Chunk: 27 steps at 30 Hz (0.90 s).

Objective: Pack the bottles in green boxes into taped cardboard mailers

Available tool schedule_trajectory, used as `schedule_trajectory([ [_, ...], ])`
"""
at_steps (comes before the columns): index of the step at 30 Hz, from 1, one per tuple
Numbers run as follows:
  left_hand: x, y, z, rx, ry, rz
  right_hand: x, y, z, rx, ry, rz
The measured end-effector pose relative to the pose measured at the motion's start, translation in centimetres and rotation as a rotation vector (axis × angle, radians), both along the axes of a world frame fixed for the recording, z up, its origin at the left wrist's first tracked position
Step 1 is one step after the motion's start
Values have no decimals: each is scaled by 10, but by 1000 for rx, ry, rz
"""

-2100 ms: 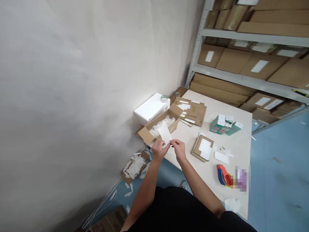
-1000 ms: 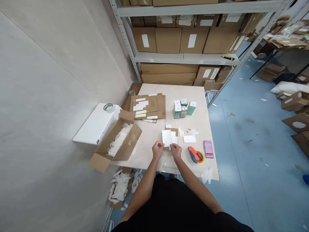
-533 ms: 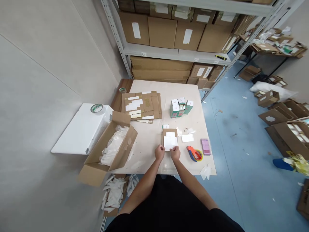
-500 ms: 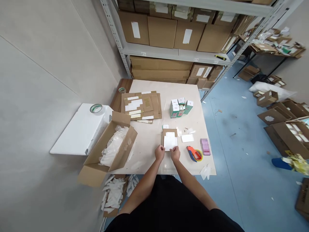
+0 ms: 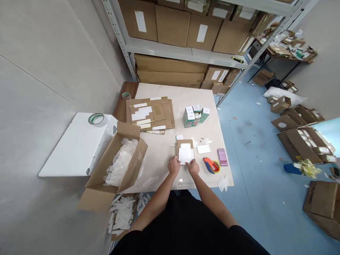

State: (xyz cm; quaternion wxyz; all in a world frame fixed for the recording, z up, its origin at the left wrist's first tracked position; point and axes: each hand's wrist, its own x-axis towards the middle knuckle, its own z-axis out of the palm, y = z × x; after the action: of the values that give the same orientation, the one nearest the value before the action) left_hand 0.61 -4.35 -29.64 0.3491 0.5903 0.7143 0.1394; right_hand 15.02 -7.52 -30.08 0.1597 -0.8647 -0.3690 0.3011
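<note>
My left hand [image 5: 174, 165] and my right hand [image 5: 193, 166] sit close together at the near edge of the table [image 5: 164, 152]. Both pinch the near edge of a white label sheet [image 5: 185, 155], which lies on a small flat brown cardboard piece [image 5: 184, 144]. The fingers of both hands are curled closed on the sheet.
An open carton of white scraps [image 5: 119, 164] hangs off the table's left side by a white foam box [image 5: 74, 145] with a tape roll [image 5: 96, 118]. Flattened cartons [image 5: 150, 113], small green boxes [image 5: 193, 115], a red tape dispenser [image 5: 211, 165] and loaded shelves [image 5: 180, 53] surround.
I turned from the open carton on the left to the table. The white sheet came down from the air onto the brown cardboard piece, both hands still on it.
</note>
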Motion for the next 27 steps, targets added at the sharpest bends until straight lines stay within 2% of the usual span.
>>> schedule_trajectory([
  [3, -2, 9, 0, 88, -3, -264, 5, -1, 2, -17, -15, 4],
  [5, -2, 14, -3, 71, -24, -404, 4, -3, 3, -9, -4, 4],
  [8, -5, 20, -10, -64, -8, -460, 1, -9, 4, 33, 14, 3],
  [11, -13, 22, -20, -117, -24, -494, 4, -15, 4, 173, -19, -1],
  [13, -20, 24, -25, -112, -76, -501, 9, -17, 4, 258, -19, -25],
  [17, -33, 27, -29, -77, -167, -458, 15, -13, 7, 270, 180, -66],
  [21, -43, 27, -27, -40, -122, -284, 0, -5, 9, 373, 325, 45],
  [23, -47, 25, -26, -1, -168, -246, -12, -1, 6, 408, 350, 94],
  [25, -51, 22, -25, 5, -258, -255, -23, 3, 2, 384, 353, 41],
  [27, -56, 19, -24, -28, -339, -249, -27, 9, -3, 327, 347, -69],
])
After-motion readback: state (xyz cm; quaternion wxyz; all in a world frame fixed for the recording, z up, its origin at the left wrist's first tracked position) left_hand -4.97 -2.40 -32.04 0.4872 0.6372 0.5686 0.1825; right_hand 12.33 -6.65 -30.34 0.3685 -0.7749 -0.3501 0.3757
